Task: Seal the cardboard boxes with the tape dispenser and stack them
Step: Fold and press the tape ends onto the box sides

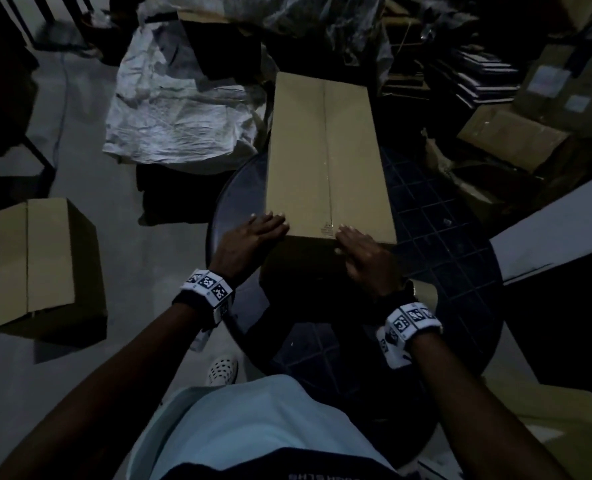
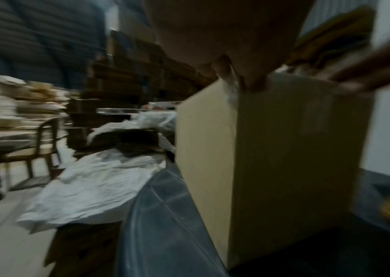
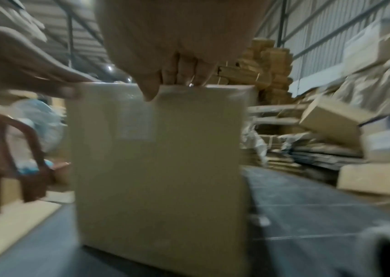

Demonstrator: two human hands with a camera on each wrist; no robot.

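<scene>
Cardboard box (image 1: 325, 157) lies under 2 flat hands, left hand (image 1: 253, 239) and right hand (image 1: 363, 256), pressing its near edge.

The long cardboard box (image 1: 327, 161) fills the middle of the round dark table (image 1: 454, 258), with both hands at its near end. Bare tabletop lies open to the right of the box. Left of the table, bare floor runs to a second box (image 1: 45, 268). White crumpled sheeting (image 1: 173, 123) and stacked cartons (image 1: 516, 133) crowd the far side
</scene>
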